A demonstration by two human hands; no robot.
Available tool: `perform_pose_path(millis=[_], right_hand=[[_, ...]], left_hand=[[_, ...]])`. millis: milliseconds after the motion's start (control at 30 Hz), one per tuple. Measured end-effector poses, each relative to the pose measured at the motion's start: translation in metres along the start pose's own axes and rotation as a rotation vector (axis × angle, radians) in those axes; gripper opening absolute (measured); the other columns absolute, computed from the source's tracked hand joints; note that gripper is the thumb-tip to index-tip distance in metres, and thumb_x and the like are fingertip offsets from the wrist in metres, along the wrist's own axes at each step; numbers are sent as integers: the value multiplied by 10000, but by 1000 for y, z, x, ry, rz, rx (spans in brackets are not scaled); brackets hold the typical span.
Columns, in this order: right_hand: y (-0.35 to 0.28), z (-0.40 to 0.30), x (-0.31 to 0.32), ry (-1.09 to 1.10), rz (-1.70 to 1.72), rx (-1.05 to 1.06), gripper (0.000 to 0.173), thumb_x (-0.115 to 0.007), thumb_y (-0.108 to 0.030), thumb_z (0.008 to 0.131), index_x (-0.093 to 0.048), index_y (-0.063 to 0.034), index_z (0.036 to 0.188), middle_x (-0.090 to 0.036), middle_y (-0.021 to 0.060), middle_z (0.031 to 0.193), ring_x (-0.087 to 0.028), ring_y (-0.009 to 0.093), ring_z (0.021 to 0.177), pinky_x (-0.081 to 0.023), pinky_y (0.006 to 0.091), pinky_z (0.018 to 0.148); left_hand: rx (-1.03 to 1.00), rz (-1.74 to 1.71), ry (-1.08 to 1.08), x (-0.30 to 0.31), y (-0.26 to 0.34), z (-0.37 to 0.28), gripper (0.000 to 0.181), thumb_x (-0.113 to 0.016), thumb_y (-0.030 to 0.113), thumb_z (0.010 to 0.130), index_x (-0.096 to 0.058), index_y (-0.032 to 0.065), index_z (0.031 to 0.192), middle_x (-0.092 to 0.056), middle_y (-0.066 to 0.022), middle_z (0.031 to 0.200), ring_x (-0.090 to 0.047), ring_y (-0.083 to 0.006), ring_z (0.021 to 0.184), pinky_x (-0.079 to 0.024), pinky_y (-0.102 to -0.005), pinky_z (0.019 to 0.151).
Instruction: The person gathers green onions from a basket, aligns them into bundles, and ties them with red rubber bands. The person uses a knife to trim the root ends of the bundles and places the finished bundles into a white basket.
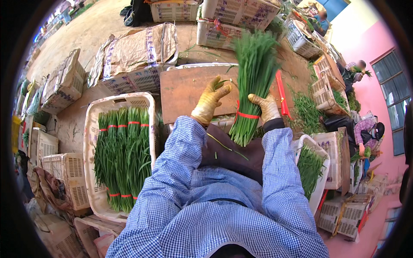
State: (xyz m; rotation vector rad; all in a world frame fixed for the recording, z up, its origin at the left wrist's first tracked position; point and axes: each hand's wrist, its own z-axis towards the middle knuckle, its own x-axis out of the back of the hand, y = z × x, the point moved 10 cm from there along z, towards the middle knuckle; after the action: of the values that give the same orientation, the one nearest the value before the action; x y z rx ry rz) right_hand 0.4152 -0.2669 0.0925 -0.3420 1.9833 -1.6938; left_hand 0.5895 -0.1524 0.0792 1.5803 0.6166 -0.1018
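My right hand (265, 105), in a stained yellow-white glove, grips a bundle of green garlic chives (255, 69) near its stem end. A red band (247, 115) circles the bundle just below that hand; the leaves point away from me. My left hand (211, 98), gloved alike, is raised over the wooden board (184, 93) with its fingers apart, and a thin green blade lies by its fingertips. Right of the bundle, several red strips (281, 93) lie at the board's edge. Loose green bits rest on the dark apron (232, 154) over my lap.
At left, a white plastic crate (88, 154) holds several banded chive bundles. A white tub (326, 167) at right holds loose greens. Greens litter (306, 113) lies on the floor beyond it. Paper-covered crates (132, 80) stand ahead left. Several people work at the far right, one in plaid (363, 130).
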Motion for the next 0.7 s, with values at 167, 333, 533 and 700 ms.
perform_pose_path(millis=[167, 333, 533, 700], right_hand=[[-10, 8, -28, -25, -61, 169, 777, -891, 19, 681, -527, -52, 1364, -699, 96, 1204, -680, 225, 1050, -565, 360, 916], [-30, 26, -82, -77, -323, 369, 792, -892, -12, 699, -468, -32, 1368, -658, 105, 1279, -635, 228, 1157, -532, 351, 1004], [-56, 42, -117, -236, -303, 365, 684, -828, 8, 764, -489, 4, 1359, -641, 135, 1327, -586, 240, 1246, -511, 380, 1042], [47, 95, -94, -156, -1270, 395, 515, -652, -190, 940, -492, 4, 1390, -582, 148, 1410, -570, 324, 1256, -459, 419, 1102]], left_hand=[[-100, 9, -258, -33, 12, 14, 974, -878, 197, 790, -304, 37, 1560, -482, -204, 1482, -496, -294, 1343, -415, -416, 1119], [-188, -23, -121, -25, 45, 37, 562, -865, 36, 765, -635, 29, 1278, -716, -43, 1155, -649, -189, 1074, -526, -342, 966], [-327, 131, -148, -18, 91, 44, 427, -777, -37, 843, -638, 36, 1240, -713, -63, 1162, -677, -166, 979, -585, -320, 828], [-308, 229, -71, 29, -2, 92, 519, -723, -79, 864, -575, 42, 1347, -687, -86, 1241, -627, -209, 1141, -532, -360, 974]])
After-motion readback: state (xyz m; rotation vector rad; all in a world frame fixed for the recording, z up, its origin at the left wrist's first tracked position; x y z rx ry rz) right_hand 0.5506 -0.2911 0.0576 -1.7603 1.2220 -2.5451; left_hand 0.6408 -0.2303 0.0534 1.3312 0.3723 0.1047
